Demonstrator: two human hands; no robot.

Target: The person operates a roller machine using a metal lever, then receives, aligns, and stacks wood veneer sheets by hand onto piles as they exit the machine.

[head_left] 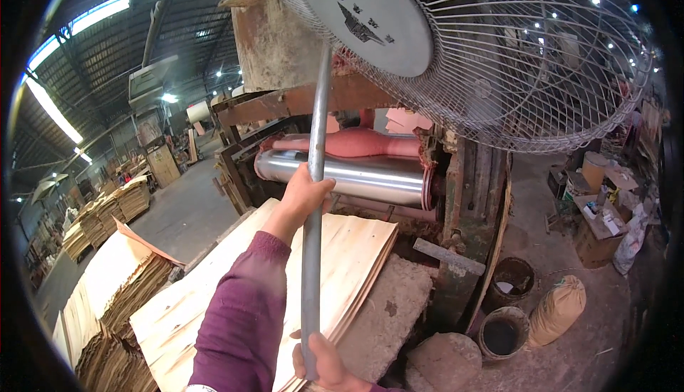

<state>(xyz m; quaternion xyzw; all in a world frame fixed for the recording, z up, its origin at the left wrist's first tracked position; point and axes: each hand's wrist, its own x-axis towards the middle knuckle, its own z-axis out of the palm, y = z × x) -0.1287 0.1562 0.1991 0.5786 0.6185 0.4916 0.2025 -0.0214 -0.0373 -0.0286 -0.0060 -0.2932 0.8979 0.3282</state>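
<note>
My left hand (305, 199), in a purple sleeve, is closed around the middle of a grey metal pole (318, 117). Lower down, my right hand (326, 365) grips the same pole near its bottom end. The pole stands nearly upright in front of me, and its top disappears behind the rim of a large fan (370, 21) with a wire guard and a pale round centre plate. Behind the pole lies a roller machine with a shiny metal roller (349, 179) and a red-coated roller (356, 142) above it. Below my left hand, a stack of thin wood sheets (349, 249) slopes toward me.
More stacked veneer (114, 278) stands at the left. On the floor at the right are a bucket of dark liquid (502, 335), another bucket (511, 281), a tan sack (559, 310) and a cardboard box (600, 239). The machine's frame (474, 185) rises beside the rollers.
</note>
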